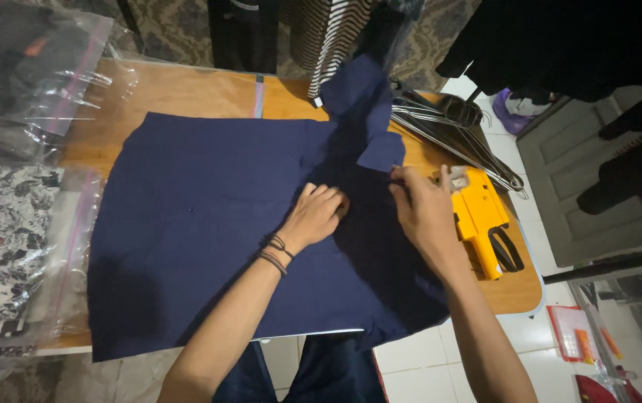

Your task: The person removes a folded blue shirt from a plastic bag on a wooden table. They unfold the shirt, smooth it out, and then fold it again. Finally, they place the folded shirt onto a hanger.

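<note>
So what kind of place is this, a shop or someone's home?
Probably a small clothing seller's packing corner, perhaps in a home. A navy garment lies spread on a wooden table, with a yellow price-tag gun, a stack of wire hangers and clear bags of folded clothes beside it.

Counted items on the wooden table

One navy blue cloth garment (209, 224), one yellow plastic tagging gun (479, 216) and two bare hands are seen.

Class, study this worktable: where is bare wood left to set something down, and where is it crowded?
Bare wooden table shows along the far edge, between the plastic bags and the navy garment. A small strip lies at the near right corner beyond the yellow tag gun. Crowded: the right side, with wire hangers, the tag gun and both hands.
</note>
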